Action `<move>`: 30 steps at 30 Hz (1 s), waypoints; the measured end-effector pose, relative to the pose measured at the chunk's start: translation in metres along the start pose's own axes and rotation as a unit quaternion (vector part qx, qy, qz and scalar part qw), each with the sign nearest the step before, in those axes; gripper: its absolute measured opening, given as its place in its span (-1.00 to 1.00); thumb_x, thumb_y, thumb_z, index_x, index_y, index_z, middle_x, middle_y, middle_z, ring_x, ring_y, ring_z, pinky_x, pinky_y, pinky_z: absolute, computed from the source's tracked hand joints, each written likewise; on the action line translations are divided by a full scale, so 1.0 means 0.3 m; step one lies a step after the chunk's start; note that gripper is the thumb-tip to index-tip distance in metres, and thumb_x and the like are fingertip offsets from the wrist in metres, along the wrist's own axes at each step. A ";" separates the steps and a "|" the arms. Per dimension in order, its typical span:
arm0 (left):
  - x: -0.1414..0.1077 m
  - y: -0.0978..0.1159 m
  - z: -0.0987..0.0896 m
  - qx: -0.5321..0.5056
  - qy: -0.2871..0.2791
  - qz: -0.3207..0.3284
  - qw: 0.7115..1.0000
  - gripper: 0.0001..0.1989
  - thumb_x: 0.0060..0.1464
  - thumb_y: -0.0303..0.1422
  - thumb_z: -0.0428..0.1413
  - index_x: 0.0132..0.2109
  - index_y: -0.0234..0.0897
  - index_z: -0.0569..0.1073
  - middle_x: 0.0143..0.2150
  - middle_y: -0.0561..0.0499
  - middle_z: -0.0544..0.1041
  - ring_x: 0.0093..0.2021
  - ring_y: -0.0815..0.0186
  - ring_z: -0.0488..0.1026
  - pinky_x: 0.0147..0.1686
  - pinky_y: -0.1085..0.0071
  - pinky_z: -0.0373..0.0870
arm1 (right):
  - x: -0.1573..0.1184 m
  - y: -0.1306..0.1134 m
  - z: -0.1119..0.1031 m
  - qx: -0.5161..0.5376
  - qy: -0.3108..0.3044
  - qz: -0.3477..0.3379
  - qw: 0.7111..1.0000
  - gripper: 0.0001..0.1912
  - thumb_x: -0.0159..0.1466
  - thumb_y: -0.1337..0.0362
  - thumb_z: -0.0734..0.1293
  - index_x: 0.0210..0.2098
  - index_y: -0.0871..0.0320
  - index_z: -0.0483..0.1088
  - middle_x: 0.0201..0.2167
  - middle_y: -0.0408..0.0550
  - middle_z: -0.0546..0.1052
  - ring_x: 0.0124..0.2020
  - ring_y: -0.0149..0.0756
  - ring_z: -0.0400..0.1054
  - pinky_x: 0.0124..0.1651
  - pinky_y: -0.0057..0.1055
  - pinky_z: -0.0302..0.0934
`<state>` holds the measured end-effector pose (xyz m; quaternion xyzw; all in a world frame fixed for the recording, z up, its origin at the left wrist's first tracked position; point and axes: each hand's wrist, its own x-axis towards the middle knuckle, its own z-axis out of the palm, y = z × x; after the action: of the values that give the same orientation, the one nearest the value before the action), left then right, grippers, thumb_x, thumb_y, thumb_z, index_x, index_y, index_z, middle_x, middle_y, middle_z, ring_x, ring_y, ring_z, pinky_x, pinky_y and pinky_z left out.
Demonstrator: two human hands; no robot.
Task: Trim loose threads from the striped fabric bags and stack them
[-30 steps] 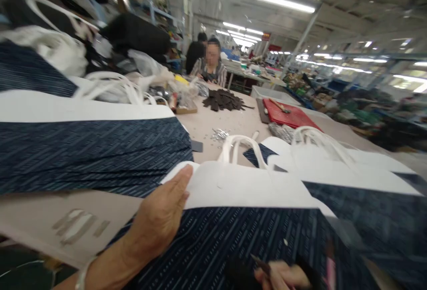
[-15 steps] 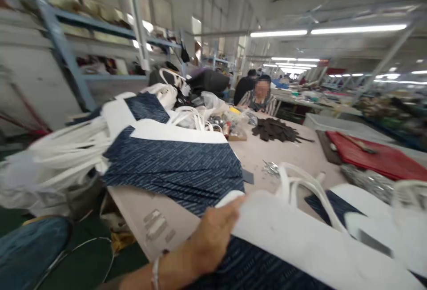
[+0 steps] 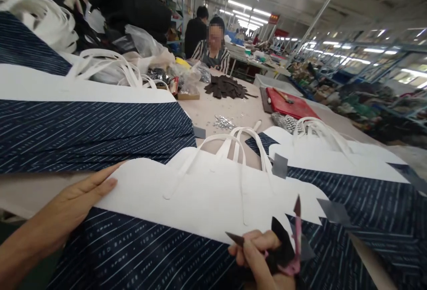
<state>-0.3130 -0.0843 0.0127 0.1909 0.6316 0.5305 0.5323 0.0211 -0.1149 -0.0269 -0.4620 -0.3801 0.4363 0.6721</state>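
My left hand [image 3: 80, 196] grips the left edge of a bag panel [image 3: 140, 187], thumb on its face and fingers partly behind it. This panel has a white upper band and navy fabric with slanted printed lettering below. White strap handles [image 3: 218, 138] rise from its top edge. Over its lower right part, my right hand [image 3: 256, 254] is closed on scissors with pink parts [image 3: 296, 241], one dark blade pointing up and a pointed dark tip jutting left past the fingers. A black piece beside that hand is hard to make out.
Another stack of navy panels [image 3: 100, 134] lies left, and more panels [image 3: 343, 161] lie right. Small metal pieces [image 3: 224, 122], dark brown cut pieces [image 3: 228, 87] and a red sheet [image 3: 293, 104] with a hammer-like tool [image 3: 283, 96] lie farther back. A person in stripes [image 3: 213, 52] sits beyond.
My view has swung right and closer to the panels. My left hand now appears farther left, on the panel's edge. My right hand with the scissors has come into view.
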 end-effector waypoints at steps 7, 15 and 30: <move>-0.141 -0.081 0.077 -0.165 -0.002 -0.156 0.974 -0.37 0.09 -0.48 0.26 0.31 -0.26 0.39 0.00 -0.09 0.69 0.07 -0.06 0.58 0.08 0.11 0.53 | -0.021 0.124 0.061 -0.131 -0.006 0.001 0.991 -0.78 0.29 0.20 0.46 -0.42 0.14 0.43 -0.54 -0.22 0.50 -0.43 -0.33 0.50 -0.27 -0.39 0.36; -0.250 -0.191 0.219 -0.269 -0.045 -0.250 0.929 -0.22 -0.05 -0.52 0.34 0.34 -0.14 0.36 0.09 -0.06 0.65 0.17 -0.04 0.51 0.22 0.08 0.45 | -0.031 0.087 0.095 -0.185 -0.021 -0.042 0.982 -0.81 0.28 0.28 0.43 -0.45 0.13 0.41 -0.54 -0.21 0.50 -0.49 -0.35 0.48 -0.37 -0.42 0.36; -0.244 -0.253 0.378 -0.222 -0.043 -0.317 0.921 -0.31 0.11 -0.40 0.29 0.37 -0.05 0.32 0.24 -0.06 0.54 0.17 -0.02 0.52 0.24 0.01 0.42 | -0.055 0.067 0.038 -0.112 0.035 -0.026 0.993 -0.85 0.22 0.45 0.44 -0.41 0.14 0.42 -0.49 -0.19 0.53 -0.50 -0.33 0.53 -0.43 -0.45 0.47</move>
<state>-0.1629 -0.1178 -0.0046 -0.1200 0.5013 0.4521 0.7280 0.0005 -0.1234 -0.0445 -0.5394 -0.4151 0.3570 0.6397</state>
